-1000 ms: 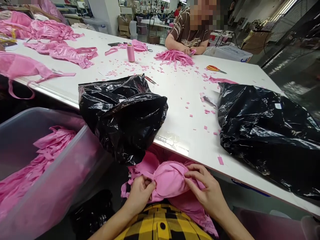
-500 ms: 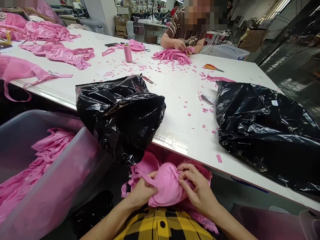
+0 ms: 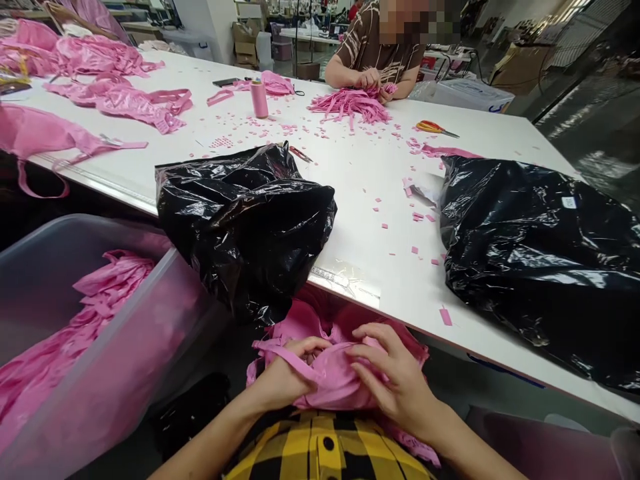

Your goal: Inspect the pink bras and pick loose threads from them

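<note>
Two bare hands meet at the bottom centre of the frame over a pink bra (image 3: 340,383), which lies at the wearer's waist, just below the table edge. The left hand (image 3: 285,380) curls into the fabric, a pink strap (image 3: 296,362) running across it; its thumb and some fingertips are lost in the folds, so whether they pinch the cloth cannot be told. The right hand (image 3: 395,377) has its fingers spread apart at the cup's right side; whether every fingertip touches is unclear. More pink pieces (image 3: 297,321) lie behind, partly hidden under the table edge. Below, a yellow-and-black checked shirt (image 3: 305,457) is cut off by the frame.

A crumpled black plastic bag (image 3: 245,220) overhangs the table edge at centre left, its contents hidden. Another black bag (image 3: 540,267) runs out of the frame at right. At lower left, a cropped translucent bin (image 3: 167,273) holds pink garments (image 3: 113,287).

The white table (image 3: 345,187) is sprinkled with pink scraps. Towards the top stand a pink thread spool (image 3: 259,100) and orange-handled scissors (image 3: 435,127). At top centre, a person in a brown patterned top (image 3: 370,53) handles a heap of pink straps (image 3: 350,105). The workroom beyond is small and blurred.
</note>
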Action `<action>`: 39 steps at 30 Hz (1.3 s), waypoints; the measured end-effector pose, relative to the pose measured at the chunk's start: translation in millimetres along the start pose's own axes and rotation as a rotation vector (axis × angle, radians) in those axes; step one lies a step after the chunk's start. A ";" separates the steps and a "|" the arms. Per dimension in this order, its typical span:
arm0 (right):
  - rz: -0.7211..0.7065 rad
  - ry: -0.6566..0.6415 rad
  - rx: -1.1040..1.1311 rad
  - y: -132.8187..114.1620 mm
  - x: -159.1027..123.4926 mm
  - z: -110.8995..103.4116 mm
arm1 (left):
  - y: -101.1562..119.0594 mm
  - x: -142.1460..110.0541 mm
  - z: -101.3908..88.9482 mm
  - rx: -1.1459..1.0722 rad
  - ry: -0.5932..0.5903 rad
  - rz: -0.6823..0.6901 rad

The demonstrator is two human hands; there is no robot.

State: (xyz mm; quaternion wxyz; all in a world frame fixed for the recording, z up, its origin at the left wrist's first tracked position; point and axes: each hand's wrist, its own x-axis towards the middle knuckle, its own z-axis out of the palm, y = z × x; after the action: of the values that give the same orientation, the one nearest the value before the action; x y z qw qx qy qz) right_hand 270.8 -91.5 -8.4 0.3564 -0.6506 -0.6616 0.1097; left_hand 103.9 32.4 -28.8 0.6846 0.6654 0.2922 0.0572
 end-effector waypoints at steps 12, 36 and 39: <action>-0.017 -0.082 0.087 -1.8 13.2 11.6 | 1.0 3.7 5.9 -0.092 -0.026 0.052; 0.136 -0.476 -0.157 15.3 3.1 19.2 | -59.2 -46.0 -13.3 0.345 0.520 0.172; 0.159 -0.478 -0.203 14.2 11.4 25.9 | -66.4 -38.9 -15.6 0.253 0.596 0.063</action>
State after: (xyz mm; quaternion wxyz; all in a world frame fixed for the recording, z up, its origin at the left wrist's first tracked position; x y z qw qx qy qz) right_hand 267.2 -70.8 -32.0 0.1135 -0.6884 -0.6814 0.2210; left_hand 43.9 20.7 -78.1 0.4787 0.7079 0.4636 0.2339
